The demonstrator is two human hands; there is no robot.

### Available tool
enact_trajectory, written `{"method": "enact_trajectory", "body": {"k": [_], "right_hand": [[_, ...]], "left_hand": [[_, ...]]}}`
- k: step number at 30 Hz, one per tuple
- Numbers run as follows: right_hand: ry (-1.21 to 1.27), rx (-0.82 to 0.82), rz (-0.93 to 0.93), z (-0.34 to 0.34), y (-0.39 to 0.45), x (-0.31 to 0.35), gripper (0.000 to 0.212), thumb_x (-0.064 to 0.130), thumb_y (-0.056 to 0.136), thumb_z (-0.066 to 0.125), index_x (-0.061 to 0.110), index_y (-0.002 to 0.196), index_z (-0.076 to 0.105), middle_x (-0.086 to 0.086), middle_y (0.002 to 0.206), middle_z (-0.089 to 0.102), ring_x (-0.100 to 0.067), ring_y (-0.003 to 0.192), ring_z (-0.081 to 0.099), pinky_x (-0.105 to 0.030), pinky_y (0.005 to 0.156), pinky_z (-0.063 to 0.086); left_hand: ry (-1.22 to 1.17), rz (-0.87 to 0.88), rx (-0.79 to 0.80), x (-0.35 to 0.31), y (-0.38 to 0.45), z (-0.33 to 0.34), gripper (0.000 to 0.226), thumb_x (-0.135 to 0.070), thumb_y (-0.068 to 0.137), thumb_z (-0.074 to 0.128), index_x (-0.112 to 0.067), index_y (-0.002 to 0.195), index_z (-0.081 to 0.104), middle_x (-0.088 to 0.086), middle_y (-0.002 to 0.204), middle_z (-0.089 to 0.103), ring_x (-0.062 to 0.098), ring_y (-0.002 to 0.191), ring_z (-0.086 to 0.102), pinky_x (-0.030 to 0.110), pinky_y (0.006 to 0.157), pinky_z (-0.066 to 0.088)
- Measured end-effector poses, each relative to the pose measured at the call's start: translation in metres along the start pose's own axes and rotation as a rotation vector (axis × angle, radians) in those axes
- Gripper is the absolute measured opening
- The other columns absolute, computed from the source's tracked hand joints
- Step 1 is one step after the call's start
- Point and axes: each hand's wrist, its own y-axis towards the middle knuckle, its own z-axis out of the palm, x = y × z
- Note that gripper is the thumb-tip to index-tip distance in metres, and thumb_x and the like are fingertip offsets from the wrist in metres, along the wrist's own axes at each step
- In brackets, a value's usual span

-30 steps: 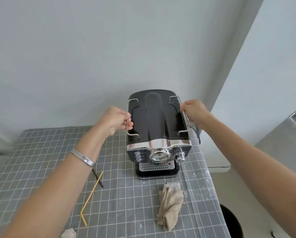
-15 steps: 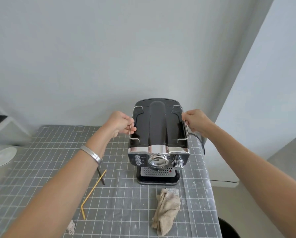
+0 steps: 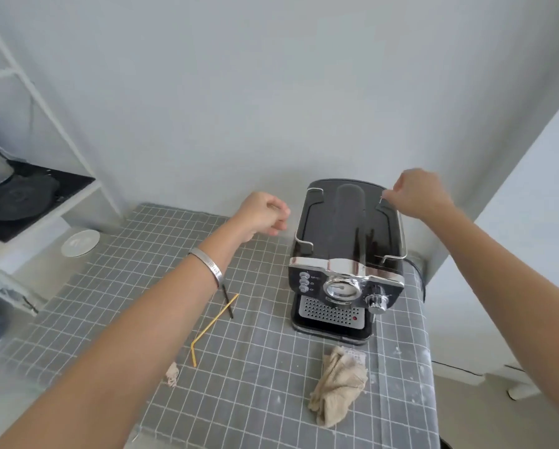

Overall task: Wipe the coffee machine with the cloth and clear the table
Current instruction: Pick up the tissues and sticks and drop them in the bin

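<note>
The black and chrome coffee machine (image 3: 346, 241) stands at the table's far right corner, its front facing me. A crumpled beige cloth (image 3: 338, 384) lies on the grey grid tablecloth (image 3: 255, 367) just in front of it. My left hand (image 3: 262, 215) hovers left of the machine, off its left wire rail, fingers loosely curled around nothing. My right hand (image 3: 417, 192) is over the back of the right wire rail, with pinched fingertips on the rail's rear end.
A bent yellow straw (image 3: 213, 322), a thin black stick (image 3: 228, 301) and a small crumpled scrap (image 3: 173, 374) lie on the table left of the machine. A white round dish (image 3: 80, 243) and a shelf with a dark pan (image 3: 22, 196) sit at far left. The table's right edge is close beside the machine.
My left hand has let go of the left rail and pulled away to the left. My right hand slid back along the right rail. The view swung left, showing the shelf.
</note>
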Motion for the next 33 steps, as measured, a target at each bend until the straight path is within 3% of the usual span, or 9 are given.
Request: {"method": "enact_trajectory", "body": {"k": [3,6,10,13,19,22,26,31,33], "right_hand": [[0.104,-0.083,-0.175,0.003,-0.010,0.056,0.021,0.028,0.088,0.061,0.008,0.093,0.066,-0.011,0.091,0.063,-0.033,0.092,0.060,-0.036,0.077,0.046],[0.250,-0.056,-0.363,0.017,-0.032,0.121,0.015,0.027,0.090,0.061,0.012,0.090,0.064,-0.006,0.075,0.063,-0.025,0.075,0.058,-0.031,0.071,0.045],[0.288,0.100,-0.553,0.070,-0.057,0.196,0.010,0.024,0.091,0.062,0.015,0.086,0.063,0.007,0.055,0.053,-0.012,0.055,0.052,-0.024,0.054,0.039],[0.230,0.288,-0.563,0.134,-0.066,0.232,0.012,0.025,0.092,0.062,0.014,0.089,0.065,0.012,0.059,0.050,-0.004,0.056,0.049,-0.018,0.053,0.038],[-0.005,0.616,-0.461,0.269,-0.076,0.258,0.017,0.013,0.093,0.049,0.008,0.092,0.065,-0.004,0.086,0.068,-0.025,0.088,0.068,-0.032,0.082,0.053],[-0.055,0.692,-0.405,0.319,-0.079,0.261,0.024,0.015,0.092,0.055,0.013,0.115,0.061,-0.011,0.113,0.068,-0.029,0.104,0.065,-0.034,0.089,0.049],[-0.056,0.742,-0.441,0.374,-0.087,0.269,0.048,0.012,0.094,0.055,0.020,0.140,0.044,-0.015,0.142,0.048,-0.031,0.118,0.057,-0.037,0.097,0.044],[-0.201,0.758,-0.706,0.428,-0.097,0.275,0.063,0.020,0.098,0.051,0.038,0.151,0.022,-0.010,0.164,0.002,-0.031,0.150,0.008,-0.049,0.116,0.027],[-0.302,0.746,-0.799,0.441,-0.098,0.274,0.059,0.027,0.099,0.049,0.038,0.151,0.023,-0.009,0.164,-0.001,-0.030,0.151,0.003,-0.049,0.118,0.022]], "left_hand": [[0.082,0.014,-0.054,0.026,-0.009,-0.047,0.020,-0.014,0.094,0.062,-0.012,0.114,0.063,0.000,0.100,0.068,0.015,0.086,0.071,0.028,0.076,0.058],[0.220,-0.017,-0.106,0.070,-0.018,-0.100,0.025,-0.015,0.094,0.059,-0.012,0.119,0.063,0.002,0.108,0.069,0.017,0.095,0.069,0.031,0.083,0.058],[0.452,-0.103,-0.156,0.158,-0.030,-0.158,0.022,-0.016,0.096,0.058,-0.011,0.114,0.068,0.004,0.114,0.071,0.016,0.106,0.064,0.041,0.103,0.048],[0.578,-0.158,-0.156,0.240,-0.035,-0.181,0.023,-0.018,0.096,0.058,-0.012,0.116,0.067,0.009,0.125,0.067,0.024,0.115,0.063,0.036,0.102,0.046],[0.757,-0.038,0.079,0.373,-0.053,-0.157,0.054,-0.039,0.093,0.060,-0.027,0.143,0.046,0.005,0.165,0.009,0.026,0.151,0.019,0.045,0.118,0.030],[0.649,0.086,0.072,0.410,-0.062,-0.148,0.040,-0.027,0.093,0.061,-0.022,0.133,0.058,0.002,0.162,0.024,0.023,0.148,0.028,0.044,0.115,0.037],[0.573,0.218,-0.039,0.439,-0.069,-0.143,0.022,-0.008,0.090,0.065,-0.012,0.110,0.072,0.010,0.139,0.058,0.027,0.131,0.054,0.045,0.104,0.049],[0.497,0.290,-0.098,0.446,-0.083,-0.143,0.031,0.005,0.087,0.062,-0.012,0.113,0.066,0.008,0.117,0.061,0.019,0.108,0.061,0.031,0.097,0.052],[0.489,0.316,-0.117,0.443,-0.090,-0.142,0.038,0.007,0.086,0.059,-0.014,0.117,0.062,0.008,0.118,0.060,0.019,0.110,0.058,0.028,0.099,0.050]]}}
